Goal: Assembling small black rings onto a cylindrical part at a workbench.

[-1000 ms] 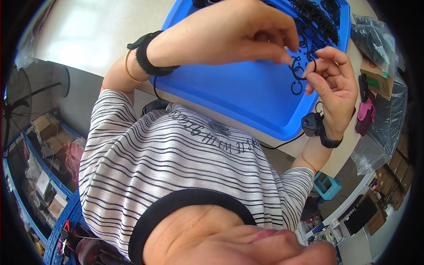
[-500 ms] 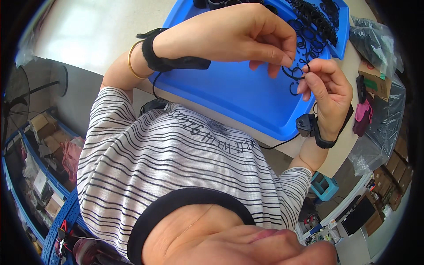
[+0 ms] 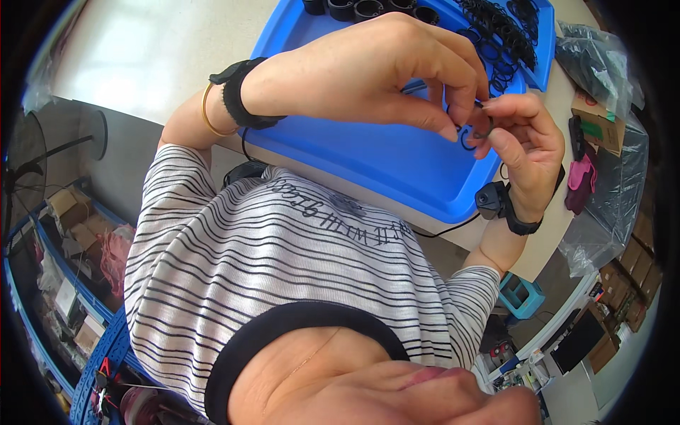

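My right hand [image 3: 525, 138] pinches a small black open ring [image 3: 484, 129], which looks like a retaining ring, between thumb and fingers. Just to its left, my left hand [image 3: 418, 81] has thumb and fingertips drawn together. A small dark piece shows at those fingertips, too hidden to name. Both hands are above the right end of a blue tray [image 3: 368, 163]. Another black open ring [image 3: 466, 139] shows below the left fingertips. Black cylindrical cups [image 3: 368, 10] stand in the tray's far part, partly behind my left hand.
A second blue tray [image 3: 545, 49], heaped with black rings [image 3: 496, 32], overlaps the far right corner. Clear plastic sheeting [image 3: 602, 64], a cardboard box [image 3: 598, 120] and a pink and black item [image 3: 581, 177] lie at the right. A black cable [image 3: 446, 232] runs along the table's near edge.
My left hand has shifted slightly right and nearer, its fingertips closer to the right hand. The ring in my right hand has turned. More of the black cups is visible.
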`<control>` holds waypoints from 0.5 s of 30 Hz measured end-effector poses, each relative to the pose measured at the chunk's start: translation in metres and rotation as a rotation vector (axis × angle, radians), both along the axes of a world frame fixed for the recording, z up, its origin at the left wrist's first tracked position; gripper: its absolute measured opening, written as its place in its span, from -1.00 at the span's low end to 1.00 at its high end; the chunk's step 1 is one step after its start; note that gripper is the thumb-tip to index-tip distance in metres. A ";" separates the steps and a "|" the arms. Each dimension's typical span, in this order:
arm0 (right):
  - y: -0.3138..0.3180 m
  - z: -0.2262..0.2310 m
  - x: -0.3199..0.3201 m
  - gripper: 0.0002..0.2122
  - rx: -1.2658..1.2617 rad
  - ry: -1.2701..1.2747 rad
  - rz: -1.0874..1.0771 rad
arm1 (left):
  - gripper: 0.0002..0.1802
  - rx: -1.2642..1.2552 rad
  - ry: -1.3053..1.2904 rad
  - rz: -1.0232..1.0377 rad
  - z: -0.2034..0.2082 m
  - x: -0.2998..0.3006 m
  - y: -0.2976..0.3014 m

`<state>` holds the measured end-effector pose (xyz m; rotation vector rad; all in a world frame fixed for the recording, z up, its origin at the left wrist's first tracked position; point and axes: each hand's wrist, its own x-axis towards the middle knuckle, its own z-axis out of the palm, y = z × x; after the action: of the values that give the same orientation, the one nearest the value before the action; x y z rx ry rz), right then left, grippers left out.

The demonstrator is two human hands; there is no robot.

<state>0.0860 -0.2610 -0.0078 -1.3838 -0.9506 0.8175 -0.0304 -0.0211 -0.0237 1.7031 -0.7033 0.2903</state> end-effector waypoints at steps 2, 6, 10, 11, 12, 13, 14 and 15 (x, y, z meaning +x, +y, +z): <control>-0.001 0.000 0.001 -0.75 -0.014 -0.016 -0.006 | -0.74 0.016 -0.017 0.011 0.001 0.002 -0.002; 0.001 0.006 -0.003 -0.69 -0.055 -0.007 -0.059 | -0.58 0.100 0.091 0.063 0.007 0.000 -0.004; 0.004 0.005 -0.002 -0.67 -0.014 0.048 -0.058 | -0.58 0.210 -0.036 0.243 0.004 -0.002 -0.011; 0.004 0.003 -0.002 -0.67 -0.021 0.067 -0.065 | -0.57 0.254 -0.110 0.289 0.004 -0.002 -0.012; 0.005 0.002 -0.001 -0.67 -0.028 0.086 -0.072 | -0.56 0.298 -0.185 0.335 0.004 -0.002 -0.012; 0.005 0.000 -0.003 -0.67 -0.028 0.089 -0.073 | -0.56 0.298 -0.182 0.334 0.001 -0.003 -0.012; 0.004 -0.003 -0.006 -0.68 -0.028 0.088 -0.075 | -0.54 0.318 -0.214 0.326 -0.001 -0.005 -0.012; 0.004 -0.005 -0.008 -0.69 -0.028 0.087 -0.077 | -0.51 0.337 -0.247 0.319 -0.003 -0.006 -0.012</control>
<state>0.0782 -0.2567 -0.0125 -1.3895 -0.8166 0.8291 -0.0364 -0.0326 -0.0271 2.1285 -0.6853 0.6424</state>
